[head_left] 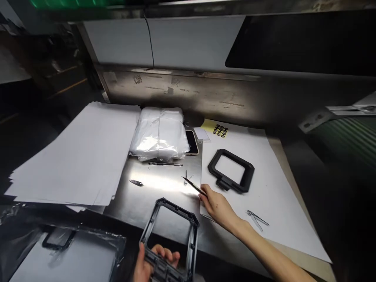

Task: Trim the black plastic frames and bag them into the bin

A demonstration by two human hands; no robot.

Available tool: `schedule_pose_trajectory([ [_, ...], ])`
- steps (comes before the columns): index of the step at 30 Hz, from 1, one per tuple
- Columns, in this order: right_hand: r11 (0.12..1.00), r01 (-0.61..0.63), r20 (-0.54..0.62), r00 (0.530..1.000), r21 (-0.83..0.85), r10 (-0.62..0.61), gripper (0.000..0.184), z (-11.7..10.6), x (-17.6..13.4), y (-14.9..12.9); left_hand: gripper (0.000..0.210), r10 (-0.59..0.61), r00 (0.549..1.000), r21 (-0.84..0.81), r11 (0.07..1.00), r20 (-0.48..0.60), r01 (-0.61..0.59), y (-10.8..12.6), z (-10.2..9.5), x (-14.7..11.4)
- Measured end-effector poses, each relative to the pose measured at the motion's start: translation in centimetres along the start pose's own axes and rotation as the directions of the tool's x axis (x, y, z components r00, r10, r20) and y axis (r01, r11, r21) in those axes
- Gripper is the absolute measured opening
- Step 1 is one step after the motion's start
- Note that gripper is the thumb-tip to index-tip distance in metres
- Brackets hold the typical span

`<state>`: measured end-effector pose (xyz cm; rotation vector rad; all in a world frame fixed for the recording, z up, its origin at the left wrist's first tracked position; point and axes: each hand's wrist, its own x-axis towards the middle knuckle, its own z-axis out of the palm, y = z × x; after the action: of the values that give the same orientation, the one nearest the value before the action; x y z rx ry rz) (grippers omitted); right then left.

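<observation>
Container holds dark frame; left grip clasps grey frame, right grip a pointed tool.

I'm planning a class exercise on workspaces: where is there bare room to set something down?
Free: the top of the paper stack; metal tabletop between that stack and the held frame; the white sheet right of the loose frame. Crowded: around the bagged bundle, with phone and pen close by.

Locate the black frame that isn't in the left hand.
Head view, right of centre: the black frame lies on the white paper, up and right of the right hand, below the yellow sheet with black ovals.
</observation>
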<state>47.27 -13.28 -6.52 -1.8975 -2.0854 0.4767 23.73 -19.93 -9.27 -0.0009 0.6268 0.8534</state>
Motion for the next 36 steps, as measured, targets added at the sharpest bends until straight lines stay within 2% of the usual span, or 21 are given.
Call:
schedule_pose_trajectory([
  [4,1.0,0.001,0.147,0.989,-0.007,0.0,0.023,-1.7,-0.6,-2.6,0.06,-0.039,0.998,-0.136,0.99,-0.043,0.033,-0.4,-0.7,1.0],
  [8,0.997,0.015,0.271,0.963,-0.077,0.007,0.021,-2.1,-1.0,-4.2,0.069,-0.069,0.991,-0.168,0.985,-0.116,0.049,0.0,-0.3,0.7],
  [10,0.994,0.024,0.313,0.95,-0.103,0.009,0.021,-1.7,-1.0,-4.4,0.062,-0.075,0.983,-0.167,0.985,-0.17,0.046,0.2,-0.2,0.4],
  [12,0.994,0.035,0.343,0.939,-0.108,0.004,0.021,-1.1,-1.0,-4.4,0.042,-0.072,0.972,-0.161,0.986,-0.222,0.036,0.5,-0.3,0.2],
  [15,0.996,0.05,0.373,0.928,-0.076,-0.018,0.023,-0.2,-0.9,-4.1,0.027,-0.099,0.965,-0.135,0.989,-0.245,0.067,1.1,-0.6,-0.1],
  [18,0.997,0.072,0.392,0.918,-0.013,-0.061,0.025,0.6,-0.9,-3.6,0.029,-0.212,0.956,-0.076,0.977,-0.204,0.201,1.8,-0.4,-0.1],
  [21,0.994,0.096,0.401,0.909,0.058,-0.112,0.025,1.4,-1.0,-3.1,0.061,-0.328,0.93,0.044,0.94,-0.162,0.339,2.5,0.1,0.0],
  [22,0.991,0.103,0.403,0.906,0.08,-0.127,0.024,1.6,-1.1,-3.0,0.062,-0.358,0.92,0.091,0.923,-0.158,0.375,2.7,0.2,0.2],
  [24,0.987,0.11,0.404,0.903,0.115,-0.148,0.023,1.8,-1.2,-2.9,0.043,-0.393,0.905,0.174,0.891,-0.164,0.418,2.9,0.5,0.3],
  [26,0.985,0.104,0.4,0.904,0.134,-0.15,0.023,1.6,-1.4,-2.9,0.028,-0.394,0.903,0.239,0.873,-0.169,0.426,3.1,0.8,0.2],
  [29,0.984,0.08,0.359,0.924,0.158,-0.133,0.024,0.3,-2.1,-3.3,0.024,-0.385,0.905,0.26,0.869,-0.181,0.422,2.9,1.5,-0.5],
  [32,0.982,0.084,0.301,0.944,0.167,-0.132,0.023,-1.6,-3.2,-4.0,0.02,-0.351,0.887,0.208,0.884,-0.299,0.42,2.4,2.3,-1.7],
  [34,0.991,0.109,0.291,0.948,0.073,-0.126,0.021,-2.8,-3.8,-4.6,0.028,-0.326,0.866,0.175,0.894,-0.38,0.413,2.0,2.7,-2.2],
  [36,0.983,0.159,0.328,0.937,-0.088,-0.122,0.022,-3.5,-4.4,-5.1,0.03,-0.304,0.852,0.143,0.907,-0.425,0.396,1.8,2.9,-2.5],
])
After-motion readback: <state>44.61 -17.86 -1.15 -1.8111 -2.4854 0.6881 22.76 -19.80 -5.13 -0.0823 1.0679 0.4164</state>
